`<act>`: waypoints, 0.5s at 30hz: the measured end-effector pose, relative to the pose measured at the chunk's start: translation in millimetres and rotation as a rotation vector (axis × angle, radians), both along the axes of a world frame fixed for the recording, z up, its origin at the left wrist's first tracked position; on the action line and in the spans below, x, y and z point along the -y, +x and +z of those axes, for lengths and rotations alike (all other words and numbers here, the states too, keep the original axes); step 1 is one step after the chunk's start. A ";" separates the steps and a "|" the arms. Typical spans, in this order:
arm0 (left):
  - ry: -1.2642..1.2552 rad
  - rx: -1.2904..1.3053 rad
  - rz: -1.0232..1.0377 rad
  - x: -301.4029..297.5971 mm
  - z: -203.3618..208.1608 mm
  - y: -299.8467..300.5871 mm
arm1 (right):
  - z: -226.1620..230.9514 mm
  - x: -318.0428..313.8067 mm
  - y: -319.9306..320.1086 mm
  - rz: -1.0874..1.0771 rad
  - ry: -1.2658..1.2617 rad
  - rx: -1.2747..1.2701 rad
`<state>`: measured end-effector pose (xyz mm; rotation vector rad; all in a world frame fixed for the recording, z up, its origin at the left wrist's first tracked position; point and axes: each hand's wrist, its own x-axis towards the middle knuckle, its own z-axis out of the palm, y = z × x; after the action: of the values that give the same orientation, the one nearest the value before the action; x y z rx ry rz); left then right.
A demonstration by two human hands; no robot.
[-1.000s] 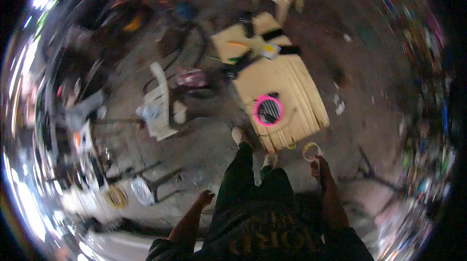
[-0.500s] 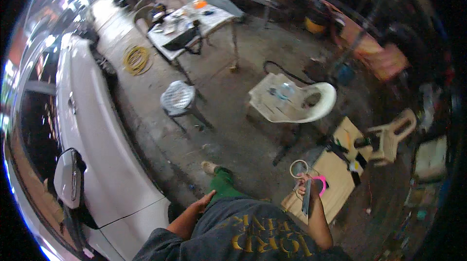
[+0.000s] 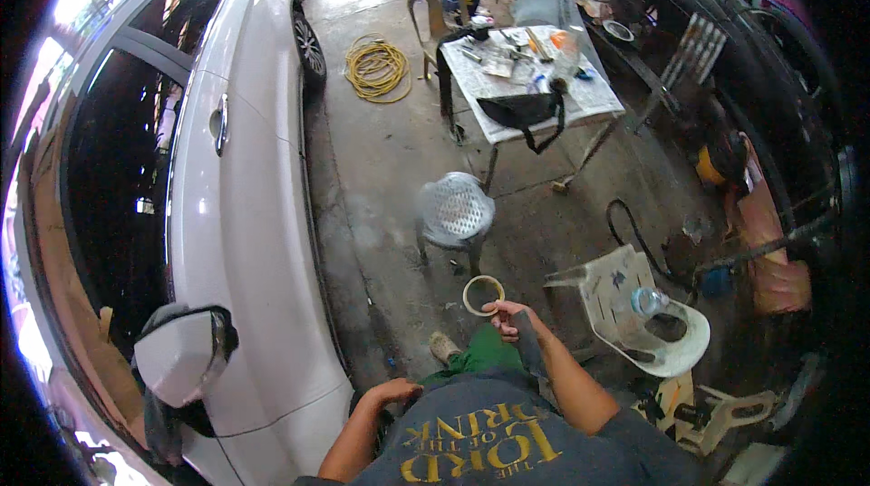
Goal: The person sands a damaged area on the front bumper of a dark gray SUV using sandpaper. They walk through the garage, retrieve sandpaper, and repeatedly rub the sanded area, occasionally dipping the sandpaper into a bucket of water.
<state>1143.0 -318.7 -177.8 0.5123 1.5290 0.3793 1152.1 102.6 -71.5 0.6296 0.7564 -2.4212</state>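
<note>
My right hand [image 3: 509,318] is out in front of my body, closed on a thin pale roll of tape [image 3: 468,296] that stands up past my fingers. A flat grey strip [image 3: 529,348] also sticks out of this hand and lies along the wrist; I cannot make out its kind. My left hand [image 3: 395,392] rests flat at my waist by the green trousers [image 3: 489,355], fingers stretched out, holding nothing. Left of it is the side of the white car [image 3: 258,305].
A grey stool [image 3: 458,210] stands ahead. Beyond it, a cluttered table [image 3: 494,128] carries a black bag [image 3: 521,110]. A coiled yellow hose [image 3: 376,69] lies on the floor. To the right, a white plastic chair [image 3: 616,296] holds a clear bottle [image 3: 645,302]. The car's mirror [image 3: 177,359] juts out.
My view has swung right to left, toward the white car and table. My right hand, with the tape and grey strip, has moved away from the wooden board. The pink ring no longer shows.
</note>
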 end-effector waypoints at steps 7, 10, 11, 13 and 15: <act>0.287 0.001 1.022 -110.1 70.4 -166.2 | 39.8 14.2 -155.5 0.223 0.136 -0.039; 0.496 0.229 1.318 -173.6 144.4 -278.9 | 54.1 10.7 -237.5 0.315 0.263 -0.058; 0.558 0.303 1.396 -181.1 178.3 -308.4 | 56.2 15.1 -261.5 0.343 0.294 -0.095; 0.644 0.363 1.407 -176.6 181.5 -366.5 | 59.2 20.3 -309.3 0.419 0.376 -0.169; 0.712 0.386 1.392 -181.5 184.7 -410.4 | 53.5 21.0 -347.4 0.390 0.350 -0.177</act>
<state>732.6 -137.2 7.0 -0.2000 1.1149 2.0017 804.7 81.6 -18.0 0.3528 1.2665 -2.0170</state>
